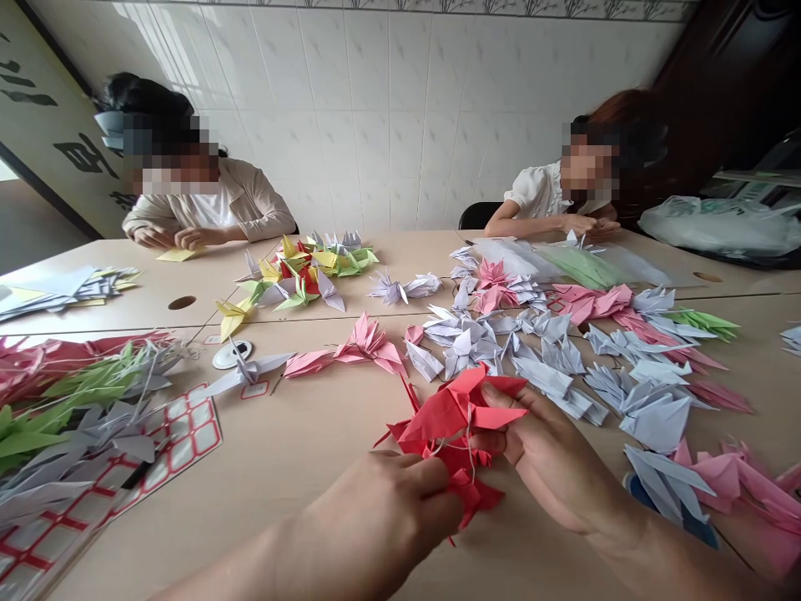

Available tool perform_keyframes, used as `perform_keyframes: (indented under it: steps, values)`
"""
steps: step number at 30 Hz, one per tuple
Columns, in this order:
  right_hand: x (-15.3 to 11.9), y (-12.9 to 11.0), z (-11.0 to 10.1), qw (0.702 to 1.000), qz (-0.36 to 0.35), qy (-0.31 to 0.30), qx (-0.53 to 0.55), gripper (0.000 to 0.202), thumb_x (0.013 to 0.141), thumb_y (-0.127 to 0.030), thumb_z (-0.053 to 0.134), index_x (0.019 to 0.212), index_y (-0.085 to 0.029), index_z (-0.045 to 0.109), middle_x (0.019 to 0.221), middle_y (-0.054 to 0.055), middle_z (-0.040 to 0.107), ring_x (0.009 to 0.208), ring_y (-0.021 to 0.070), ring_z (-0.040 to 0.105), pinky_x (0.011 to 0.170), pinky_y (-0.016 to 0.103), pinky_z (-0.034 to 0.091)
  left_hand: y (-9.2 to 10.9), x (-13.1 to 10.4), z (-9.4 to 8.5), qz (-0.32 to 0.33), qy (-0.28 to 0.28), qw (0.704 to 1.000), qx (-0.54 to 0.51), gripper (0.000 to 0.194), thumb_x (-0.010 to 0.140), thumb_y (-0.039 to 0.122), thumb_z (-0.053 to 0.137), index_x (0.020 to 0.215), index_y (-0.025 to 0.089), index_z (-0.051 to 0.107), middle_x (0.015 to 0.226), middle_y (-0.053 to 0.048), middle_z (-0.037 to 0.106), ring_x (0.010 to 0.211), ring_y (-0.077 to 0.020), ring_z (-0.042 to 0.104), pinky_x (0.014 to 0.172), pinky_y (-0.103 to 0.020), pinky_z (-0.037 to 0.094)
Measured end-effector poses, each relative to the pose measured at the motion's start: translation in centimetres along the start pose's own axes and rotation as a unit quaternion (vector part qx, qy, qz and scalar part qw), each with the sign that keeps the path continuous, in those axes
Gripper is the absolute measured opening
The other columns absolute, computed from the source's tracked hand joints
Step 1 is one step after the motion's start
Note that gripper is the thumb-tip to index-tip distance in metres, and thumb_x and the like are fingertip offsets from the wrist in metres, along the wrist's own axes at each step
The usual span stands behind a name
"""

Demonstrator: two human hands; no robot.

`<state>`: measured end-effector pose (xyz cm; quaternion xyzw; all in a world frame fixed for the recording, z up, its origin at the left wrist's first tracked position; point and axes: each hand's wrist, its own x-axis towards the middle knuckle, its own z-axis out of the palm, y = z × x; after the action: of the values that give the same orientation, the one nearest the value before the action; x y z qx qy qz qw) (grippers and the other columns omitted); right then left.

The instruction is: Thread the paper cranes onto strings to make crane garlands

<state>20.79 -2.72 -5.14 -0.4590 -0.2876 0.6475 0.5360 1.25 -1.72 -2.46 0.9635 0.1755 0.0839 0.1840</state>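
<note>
A bunch of red origami cranes (438,417), joined by a pale string (469,430), is held up over the table between both hands. My right hand (551,459) grips the bunch from the right, thumb and fingers closed on a folded red crane. From the front left, my left hand (388,517) is closed at the lower side of the bunch, with its fingertips curled out of sight at the string. Whether those fingers pinch string or paper is hidden. Just beyond lie pink cranes (369,346) and a pile of white cranes (466,338).
Strung pink, green and white cranes (93,401) lie left on a red-gridded label sheet (193,426). Mixed-colour cranes (306,267) sit at the far middle. Two people fold paper across the table (281,467). Paper sheets (56,292) lie far left, plastic bags (719,225) far right.
</note>
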Motion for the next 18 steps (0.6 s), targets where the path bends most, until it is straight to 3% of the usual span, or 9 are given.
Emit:
perform_keyframes:
  steps: [4, 11, 15, 18]
  values:
    - [0.0, 0.0, 0.0, 1.0, -0.001, 0.005, -0.001, 0.027, 0.077, -0.042, 0.073, 0.089, -0.02, 0.062, 0.073, 0.0, 0.065, 0.06, 0.0142, 0.064, 0.055, 0.025, 0.05, 0.3, -0.1, -0.3, -0.025, 0.003, 1.0, -0.013, 0.008, 0.086, 0.028, 0.06, 0.09, 0.022, 0.064, 0.084, -0.006, 0.067, 0.071, -0.0201, 0.061, 0.062, -0.029, 0.04]
    - [0.1, 0.1, 0.1, 1.0, -0.02, -0.002, -0.003, 0.024, 0.076, -0.04, 0.074, 0.088, -0.021, 0.065, 0.078, -0.001, 0.065, 0.063, 0.0118, 0.061, 0.058, 0.024, 0.05, -0.2, 0.2, 0.3, -0.022, -0.023, 0.999, 0.015, 0.019, 0.088, 0.011, 0.045, 0.082, 0.017, 0.063, 0.086, -0.007, 0.065, 0.065, -0.0183, 0.054, 0.057, -0.03, 0.038]
    - [0.2, 0.2, 0.0, 1.0, -0.022, -0.007, -0.012, 0.022, 0.078, -0.041, 0.073, 0.087, -0.022, 0.066, 0.079, -0.002, 0.065, 0.067, 0.0115, 0.062, 0.062, 0.024, 0.052, 0.0, 0.0, -0.8, -0.057, 0.009, 0.99, -0.127, 0.017, 0.088, 0.015, 0.048, 0.082, 0.017, 0.064, 0.087, -0.006, 0.063, 0.067, -0.0139, 0.053, 0.059, -0.024, 0.041]
    - [0.1, 0.3, 0.0, 0.999, -0.026, -0.011, -0.04, 0.023, 0.079, -0.043, 0.071, 0.088, -0.022, 0.066, 0.076, -0.002, 0.065, 0.065, 0.0115, 0.062, 0.061, 0.024, 0.051, 0.1, -0.4, -1.5, -0.117, 0.049, 0.947, -0.296, 0.011, 0.086, 0.015, 0.054, 0.085, 0.017, 0.064, 0.086, -0.005, 0.062, 0.073, -0.013, 0.055, 0.066, -0.021, 0.044]
